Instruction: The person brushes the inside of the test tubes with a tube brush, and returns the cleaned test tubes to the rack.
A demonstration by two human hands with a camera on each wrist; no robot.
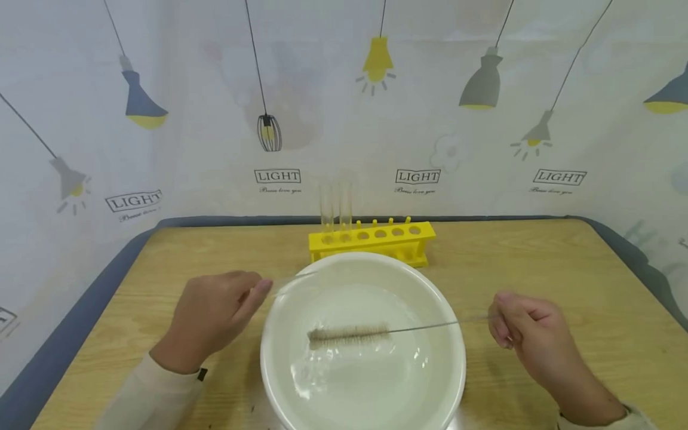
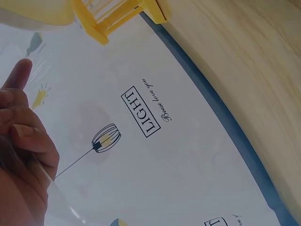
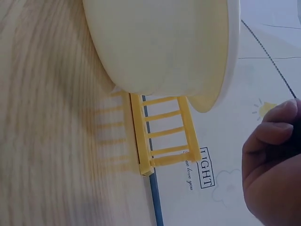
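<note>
My left hand (image 1: 220, 310) is at the left rim of a white basin (image 1: 272, 382) and grips a clear test tube (image 1: 294, 280), whose faint outline reaches over the rim. Most of the tube is hidden by the fingers. On the right, my right hand (image 1: 534, 334) pinches the thin wire handle of a test tube brush (image 1: 349, 335). The bristled end lies level over the water in the basin and points left, apart from the tube. In the right wrist view the twisted wire (image 3: 270, 61) runs up from the curled fingers (image 3: 275, 132).
Behind the basin stands a yellow test tube rack (image 1: 371, 236) with two clear tubes (image 1: 346, 209) upright in its left holes. Everything sits on a wooden table (image 1: 537, 257). A printed cloth (image 1: 344, 107) hangs along the table's back edge.
</note>
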